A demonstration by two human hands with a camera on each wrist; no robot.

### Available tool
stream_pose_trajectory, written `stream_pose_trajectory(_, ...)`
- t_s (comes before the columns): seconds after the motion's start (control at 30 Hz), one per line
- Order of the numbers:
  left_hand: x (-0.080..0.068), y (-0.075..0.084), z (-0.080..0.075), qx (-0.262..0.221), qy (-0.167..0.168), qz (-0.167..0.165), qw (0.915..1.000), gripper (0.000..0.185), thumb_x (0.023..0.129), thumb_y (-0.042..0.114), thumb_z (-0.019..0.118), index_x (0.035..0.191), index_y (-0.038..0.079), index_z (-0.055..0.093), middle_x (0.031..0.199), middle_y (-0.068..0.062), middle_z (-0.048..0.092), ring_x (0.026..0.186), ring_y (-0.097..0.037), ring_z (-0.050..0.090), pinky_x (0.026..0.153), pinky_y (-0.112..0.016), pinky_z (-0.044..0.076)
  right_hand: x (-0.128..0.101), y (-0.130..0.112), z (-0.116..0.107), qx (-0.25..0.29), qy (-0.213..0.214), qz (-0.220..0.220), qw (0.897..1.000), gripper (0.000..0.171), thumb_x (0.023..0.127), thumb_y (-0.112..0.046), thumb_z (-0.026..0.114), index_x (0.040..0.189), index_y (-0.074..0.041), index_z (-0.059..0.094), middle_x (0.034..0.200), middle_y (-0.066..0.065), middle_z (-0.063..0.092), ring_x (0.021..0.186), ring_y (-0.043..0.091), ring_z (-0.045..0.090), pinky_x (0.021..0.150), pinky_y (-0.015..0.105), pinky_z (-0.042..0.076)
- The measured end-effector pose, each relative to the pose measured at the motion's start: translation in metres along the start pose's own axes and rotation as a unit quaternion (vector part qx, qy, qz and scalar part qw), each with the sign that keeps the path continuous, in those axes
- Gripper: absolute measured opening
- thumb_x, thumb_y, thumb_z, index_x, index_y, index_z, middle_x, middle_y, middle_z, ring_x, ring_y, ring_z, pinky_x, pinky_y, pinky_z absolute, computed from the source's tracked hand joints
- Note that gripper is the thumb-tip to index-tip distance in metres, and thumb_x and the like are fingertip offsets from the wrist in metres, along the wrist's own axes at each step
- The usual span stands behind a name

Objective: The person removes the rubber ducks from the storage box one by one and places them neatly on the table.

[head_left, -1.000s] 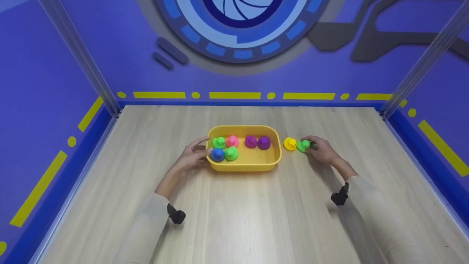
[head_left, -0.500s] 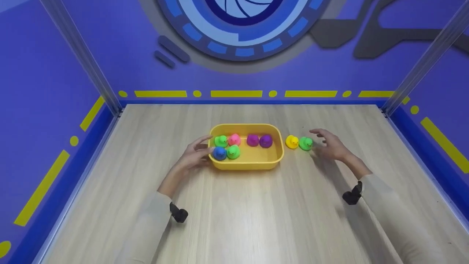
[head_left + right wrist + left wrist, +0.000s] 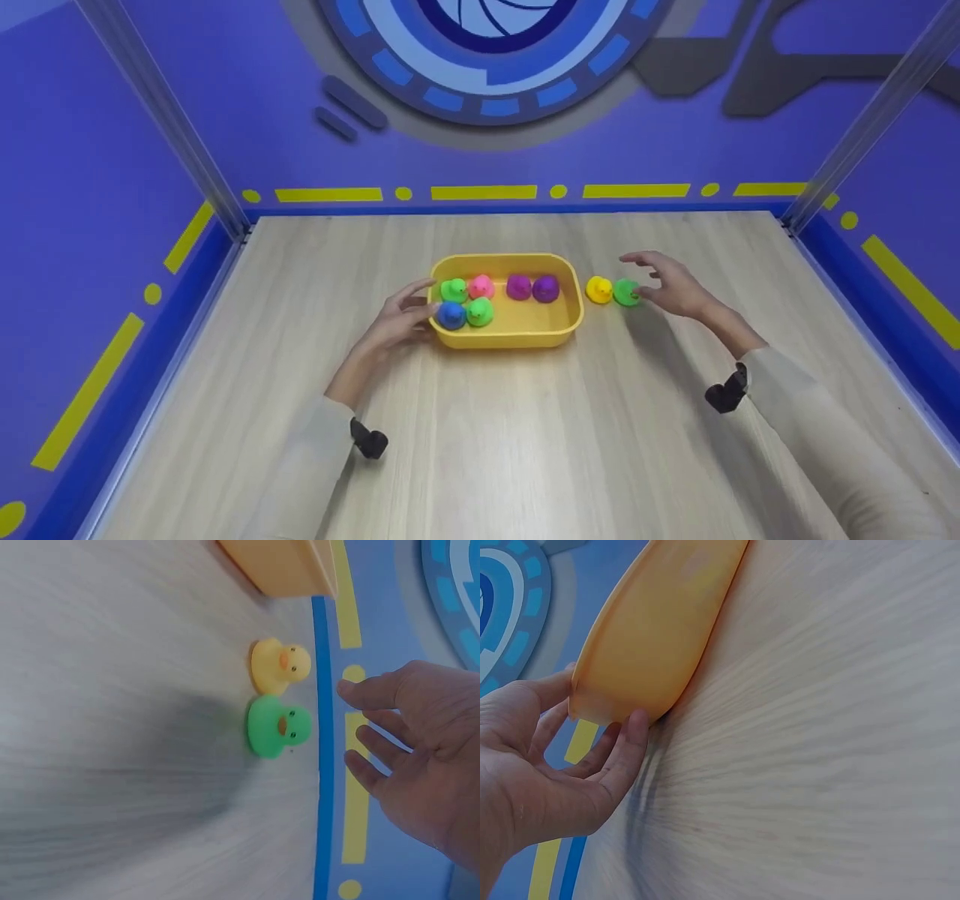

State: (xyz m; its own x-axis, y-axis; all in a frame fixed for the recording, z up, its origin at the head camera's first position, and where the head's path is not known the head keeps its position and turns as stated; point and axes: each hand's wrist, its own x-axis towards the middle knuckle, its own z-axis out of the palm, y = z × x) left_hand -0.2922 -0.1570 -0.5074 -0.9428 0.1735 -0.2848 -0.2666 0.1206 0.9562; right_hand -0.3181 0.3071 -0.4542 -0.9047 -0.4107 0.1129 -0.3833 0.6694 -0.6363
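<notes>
**Right hand hovering over the green duck beside the tub**

A green duck [image 3: 626, 292] is standing upright on the table [image 3: 525, 435], just right of a yellow duck [image 3: 598, 289]; the two are sitting side by side, very close, both outside the tub and near its right wall. In the right wrist view the green duck [image 3: 276, 726] and the yellow duck [image 3: 277, 665] are both facing the same way, beaks showing.

The right hand [image 3: 671, 283] is hanging just above and to the right of the green duck, fingers spread and nearly straight, gripping nothing; the right wrist view is showing a gap between the fingertips [image 3: 356, 694] and the duck.

The yellow tub [image 3: 507, 337] is lying in the middle of the table. The left hand [image 3: 399, 319] is resting against its left end, fingers loosely extended, thumb on the near corner and fingers along the rim; the left wrist view is showing the fingers [image 3: 630, 742] touching the tub [image 3: 652, 630] wall without curling round it.

Inside the tub, six ducks are sitting: a second green one [image 3: 454, 289], a pink one [image 3: 481, 286], two purple ones [image 3: 518, 286] [image 3: 545, 288] along the back, and a blue one [image 3: 451, 315] beside a third green one [image 3: 480, 312] at the front left.
</notes>
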Motion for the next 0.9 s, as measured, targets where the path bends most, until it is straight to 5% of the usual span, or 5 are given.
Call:
stream_pose_trajectory(0.4,0.001,0.002,0.000,0.009,0.009,-0.006,0.9999,0.056,0.099,0.021,0.068,0.151,0.028,0.049,0.144,-0.017,0.051,0.097,-0.021,0.066,0.087,-0.037,0.061,0.039,-0.047,0.015,0.017,-0.030,-0.035,0.999,0.043,0.096,0.002,0.065,0.138,0.005,0.056,0.141,0.026,0.057,0.131,0.045,0.054,0.107,0.060,0.047)
stream_pose_trajectory(0.9,0.002,0.003,-0.001,0.011,0.006,-0.011,0.9999,0.056,0.100,0.020,0.068,0.152,0.028,0.048,0.145,-0.017,0.050,0.095,-0.020,0.066,0.086,-0.036,0.061,0.090,-0.102,0.073,0.050,-0.197,-0.055,0.978,0.030,0.102,-0.008,0.061,0.130,0.001,0.064,0.125,0.024,0.069,0.112,0.038,0.066,0.097,0.049,0.057)
